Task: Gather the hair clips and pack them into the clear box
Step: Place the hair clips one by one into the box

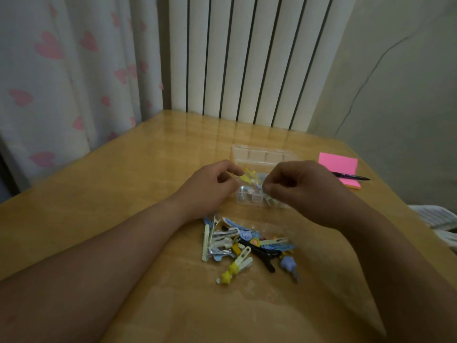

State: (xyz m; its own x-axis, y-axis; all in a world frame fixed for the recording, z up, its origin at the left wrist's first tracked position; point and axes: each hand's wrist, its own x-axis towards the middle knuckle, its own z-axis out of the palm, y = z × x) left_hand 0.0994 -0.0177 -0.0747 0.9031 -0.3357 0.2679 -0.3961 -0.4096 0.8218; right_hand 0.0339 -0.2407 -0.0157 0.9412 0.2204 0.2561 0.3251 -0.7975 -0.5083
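Note:
A clear box [257, 158] stands open in the middle of the wooden table, its lid tilted back. My left hand [210, 186] pinches a yellow hair clip [246, 177] over the box's left side. My right hand [301, 189] hovers over the box's right side, its fingers curled around a small pale clip that I can barely make out. A few clips lie inside the box. A pile of several hair clips [247, 246], blue, white, yellow and black, lies on the table in front of the box, between my forearms.
A pink sticky-note pad [340, 164] with a black pen [351, 176] across it lies right of the box. A radiator and a heart-print curtain stand behind the table [123, 181]. Striped cloth shows past the right table edge.

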